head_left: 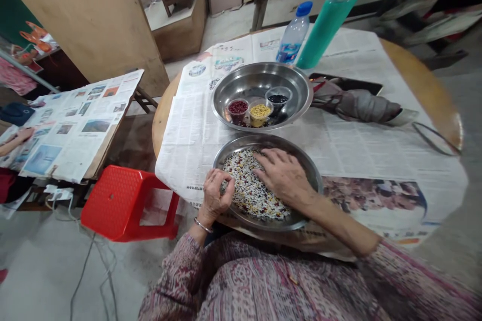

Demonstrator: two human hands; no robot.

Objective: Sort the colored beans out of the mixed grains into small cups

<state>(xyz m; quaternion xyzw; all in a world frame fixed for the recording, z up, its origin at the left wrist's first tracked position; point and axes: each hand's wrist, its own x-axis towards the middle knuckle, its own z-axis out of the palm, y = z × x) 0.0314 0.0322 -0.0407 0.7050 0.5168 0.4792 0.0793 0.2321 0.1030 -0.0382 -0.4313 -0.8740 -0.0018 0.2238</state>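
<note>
A steel basin [315, 173] nearest my body holds a spread of white grains mixed with red, yellow and black beans [248, 178]. Over its left rim my left hand [218, 191] is curled, thumb and fingers drawn together in a pinch; what they hold, if anything, is too small to make out. My right hand [283, 174] lies across the mixed grains with fingers spread. Just behind stands a second steel basin [259, 72] with three clear cups: one of red beans [238, 108], one of yellow beans [259, 112], one of black beans [277, 99]. A few loose beans lie beside the cups.
Newspaper [181, 140] covers the round table. At its back stand a water bottle [294, 32] and a tilted teal bottle [333, 20]; a grey cloth bundle [357, 103] lies right. A red stool [116, 200] is at left, near another newspaper-covered table [83, 125] with a person's hand [23, 135].
</note>
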